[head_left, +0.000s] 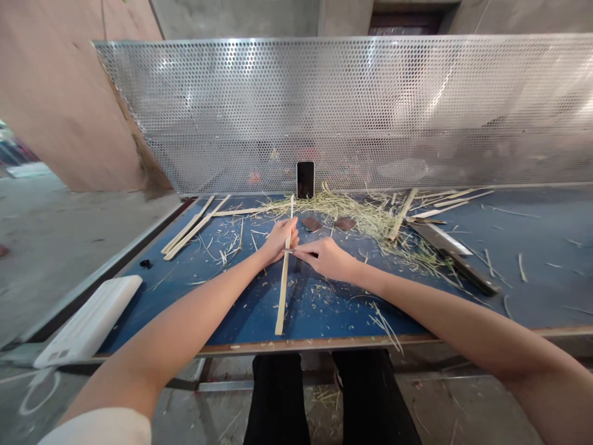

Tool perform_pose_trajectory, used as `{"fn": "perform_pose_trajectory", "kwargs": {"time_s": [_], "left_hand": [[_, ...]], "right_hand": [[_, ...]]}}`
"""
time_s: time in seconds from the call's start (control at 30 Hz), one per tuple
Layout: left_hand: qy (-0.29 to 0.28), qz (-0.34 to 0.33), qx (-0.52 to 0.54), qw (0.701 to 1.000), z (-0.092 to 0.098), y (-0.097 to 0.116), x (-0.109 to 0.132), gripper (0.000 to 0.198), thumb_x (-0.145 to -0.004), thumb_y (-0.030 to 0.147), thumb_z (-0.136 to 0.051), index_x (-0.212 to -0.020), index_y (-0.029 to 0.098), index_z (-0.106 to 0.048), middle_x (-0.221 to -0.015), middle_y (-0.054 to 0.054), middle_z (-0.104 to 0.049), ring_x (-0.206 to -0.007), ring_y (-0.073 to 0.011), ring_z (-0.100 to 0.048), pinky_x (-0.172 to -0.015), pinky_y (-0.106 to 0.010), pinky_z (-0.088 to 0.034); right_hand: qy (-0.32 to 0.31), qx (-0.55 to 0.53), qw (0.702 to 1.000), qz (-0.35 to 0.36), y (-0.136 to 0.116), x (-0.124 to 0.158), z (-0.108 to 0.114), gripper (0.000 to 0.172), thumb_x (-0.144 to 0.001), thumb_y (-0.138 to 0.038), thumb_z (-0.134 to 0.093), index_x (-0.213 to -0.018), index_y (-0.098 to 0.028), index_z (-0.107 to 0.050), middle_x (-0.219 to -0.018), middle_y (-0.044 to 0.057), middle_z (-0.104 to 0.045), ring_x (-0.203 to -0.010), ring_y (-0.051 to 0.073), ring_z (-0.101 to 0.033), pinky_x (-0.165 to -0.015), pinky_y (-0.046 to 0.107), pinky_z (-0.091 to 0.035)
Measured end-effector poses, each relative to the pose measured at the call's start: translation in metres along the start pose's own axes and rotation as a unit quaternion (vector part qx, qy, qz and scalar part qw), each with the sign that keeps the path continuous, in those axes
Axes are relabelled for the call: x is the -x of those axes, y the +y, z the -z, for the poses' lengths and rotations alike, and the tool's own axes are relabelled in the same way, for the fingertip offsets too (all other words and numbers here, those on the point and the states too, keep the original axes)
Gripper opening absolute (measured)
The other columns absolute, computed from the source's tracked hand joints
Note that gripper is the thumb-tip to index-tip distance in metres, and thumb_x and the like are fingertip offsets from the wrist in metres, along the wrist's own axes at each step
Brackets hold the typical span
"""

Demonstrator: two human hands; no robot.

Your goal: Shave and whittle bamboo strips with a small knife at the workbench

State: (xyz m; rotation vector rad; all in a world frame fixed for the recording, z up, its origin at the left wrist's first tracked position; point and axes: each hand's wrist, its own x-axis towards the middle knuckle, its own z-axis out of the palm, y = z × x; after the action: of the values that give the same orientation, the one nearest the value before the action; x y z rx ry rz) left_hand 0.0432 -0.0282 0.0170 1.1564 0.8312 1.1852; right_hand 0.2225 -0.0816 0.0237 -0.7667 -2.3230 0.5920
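Fingers of the bare left hand (280, 240) are curled closed around a long, narrow, pale-yellow strip of bamboo-like material (283, 296), which points away from the person over the middle of the blue-topped desk (546, 228), its near end by the front edge. Whether that end rests on the surface or hangs just above it, I cannot tell. Fingers of the bare right hand (331, 259) are closed on a small dark-handled knife (314, 254), its thin blade lying across the strip right beside the left hand.

The step in hand looks like scraping or thinning the strip. To do it well, the left grip should be firm enough to stop any twist, with the thumb clear of the edge. A shallow, even blade angle and light, long strokes ought to serve best; pressing hard could dig into the grain and split it. The tangled pale-green shavings (333, 207) beyond the hands and the large black-handled knife (467, 272) past the right forearm are best left out of the stroke's path
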Motion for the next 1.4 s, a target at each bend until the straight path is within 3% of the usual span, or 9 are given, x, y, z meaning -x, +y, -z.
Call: {"fn": "perform_pose_trajectory", "kwargs": {"time_s": [0.27,0.37,0.53,1.0,1.2,1.4], "left_hand": [[0.009,-0.005,-0.018,1.000,-0.0005,-0.0028,-0.0036,0.049,-0.099,0.040,-0.063,-0.061,0.023,-0.037,-0.041,0.009,-0.029,-0.033,-0.0063,-0.028,-0.037,-0.021,-0.021],[0.016,0.001,-0.018,1.000,-0.0019,-0.0010,-0.0024,0.049,-0.099,0.037,-0.063,-0.061,0.023,-0.036,-0.042,0.009,-0.029,-0.034,-0.0059,-0.028,-0.037,-0.021,-0.022],[0.021,0.005,-0.020,1.000,-0.0036,0.0013,-0.0002,0.049,-0.098,0.036,-0.065,-0.062,0.023,-0.035,-0.043,0.009,-0.029,-0.034,-0.0058,-0.028,-0.037,-0.021,-0.022],[0.031,0.017,0.000,0.999,-0.0040,0.0008,-0.0005,0.049,-0.100,0.033,-0.064,-0.062,0.023,-0.035,-0.043,0.009,-0.029,-0.033,-0.0051,-0.027,-0.038,-0.020,-0.024],[0.024,0.018,0.000,1.000,-0.0018,-0.0012,-0.0016,0.048,-0.101,0.034,-0.062,-0.062,0.023,-0.035,-0.042,0.009,-0.029,-0.033,-0.0056,-0.028,-0.036,-0.020,-0.021],[0.025,0.023,0.002,0.999,-0.0015,-0.0001,0.0004,0.050,-0.100,0.038,-0.063,-0.062,0.023,-0.033,-0.042,0.010,-0.027,-0.032,-0.0050,-0.026,-0.035,-0.019,-0.020]], "right_hand": [[0.023,0.007,1.000,0.000,0.0066,-0.0052,0.0009,0.040,-0.108,-0.036,-0.050,-0.086,-0.017,-0.077,-0.064,-0.001,-0.054,-0.063,0.012,-0.034,-0.063,0.029,-0.031],[0.019,0.007,1.000,-0.003,0.0055,-0.0055,0.0009,0.039,-0.107,-0.036,-0.050,-0.088,-0.017,-0.077,-0.066,-0.001,-0.055,-0.064,0.012,-0.033,-0.064,0.029,-0.032],[0.011,0.010,1.000,-0.005,0.0041,-0.0057,0.0012,0.041,-0.107,-0.035,-0.049,-0.074,-0.018,-0.068,-0.062,-0.003,-0.046,-0.062,0.012,-0.030,-0.063,0.029,-0.032],[-0.013,-0.001,1.000,-0.023,0.0014,-0.0061,0.0003,0.042,-0.105,-0.037,-0.050,-0.078,-0.015,-0.073,-0.062,-0.003,-0.044,-0.062,0.012,-0.031,-0.060,0.029,-0.030],[-0.017,0.001,1.000,-0.008,-0.0001,-0.0045,-0.0002,0.042,-0.104,-0.034,-0.051,-0.071,-0.016,-0.067,-0.061,-0.004,-0.038,-0.062,0.012,-0.028,-0.061,0.030,-0.029],[-0.018,0.015,1.000,0.005,-0.0003,-0.0027,-0.0025,0.042,-0.104,-0.033,-0.051,-0.072,-0.015,-0.070,-0.060,-0.003,-0.042,-0.062,0.012,-0.027,-0.061,0.030,-0.029]]}}
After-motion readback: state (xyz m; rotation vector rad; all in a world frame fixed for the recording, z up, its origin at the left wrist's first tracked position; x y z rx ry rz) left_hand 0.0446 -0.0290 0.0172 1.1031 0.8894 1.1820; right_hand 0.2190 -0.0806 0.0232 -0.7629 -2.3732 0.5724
